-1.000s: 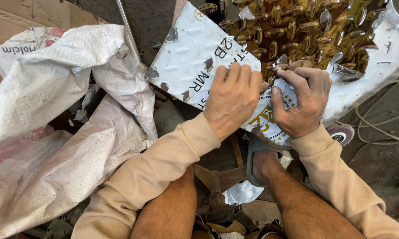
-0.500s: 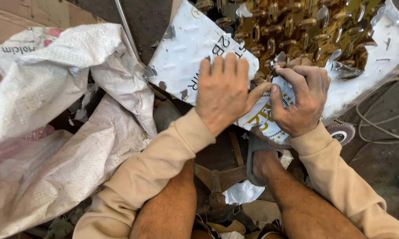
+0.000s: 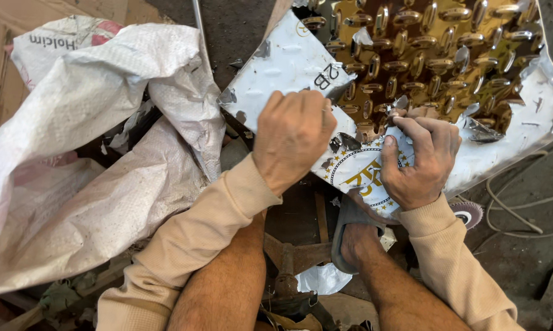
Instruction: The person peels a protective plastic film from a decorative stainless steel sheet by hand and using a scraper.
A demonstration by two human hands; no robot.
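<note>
Hands, two of them, worked on one embossed metal sheet (image 3: 448, 55) that lay tilted across the person's lap, its gold, mirror-bright face studded with rows of raised oval bumps. One white protective film (image 3: 288, 67) still covered the sheet's near and left parts, torn back in ragged edges so that the gold showed above and to the right.

The left hand (image 3: 291, 138) pressed knuckles-up on the film, fingers curled down at the torn edge; whether it pinched the film could not be told. The right hand (image 3: 420, 159) lay just beside it, fingers bent and closed on a loose flap of film near a round printed emblem. Both arms wore beige long sleeves.

Two bare legs showed below, and one foot in a grey sandal (image 3: 350, 236) rested under the sheet's lower edge.

To the left lay at least two large white woven sacks (image 3: 86, 141), crumpled and overlapping, with flat brown cardboard (image 3: 7, 37) behind them at the top left corner. One small abrasive disc (image 3: 466, 213) lay just right of the right wrist, and pale cables (image 3: 521, 211) looped near it.

The ground (image 3: 527, 257) was dark, dusty concrete, littered with film scraps and bits of rusty metal.
</note>
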